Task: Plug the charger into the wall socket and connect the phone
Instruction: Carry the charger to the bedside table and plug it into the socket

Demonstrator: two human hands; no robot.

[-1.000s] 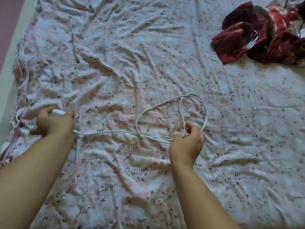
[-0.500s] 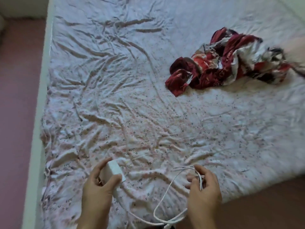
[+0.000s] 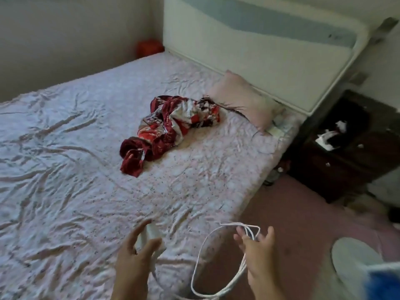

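My left hand (image 3: 135,254) grips the white charger block (image 3: 151,237) low in the view, over the near part of the bed. Its white cable (image 3: 198,256) hangs in a loose loop to my right hand (image 3: 256,250), whose fingers hold several strands of it just past the bed's edge. No phone or wall socket shows in this view.
The bed (image 3: 75,159) has a wrinkled floral sheet, a crumpled red cloth (image 3: 168,128) and a pink pillow (image 3: 242,98) by the white headboard (image 3: 249,44). A dark nightstand (image 3: 346,148) stands right of the bed. A white fan base (image 3: 355,258) sits on the pink floor.
The view has swung up and to the right, from the sheet to the headboard and nightstand. Both hands lifted the charger and cable off the bed and moved toward its right edge.
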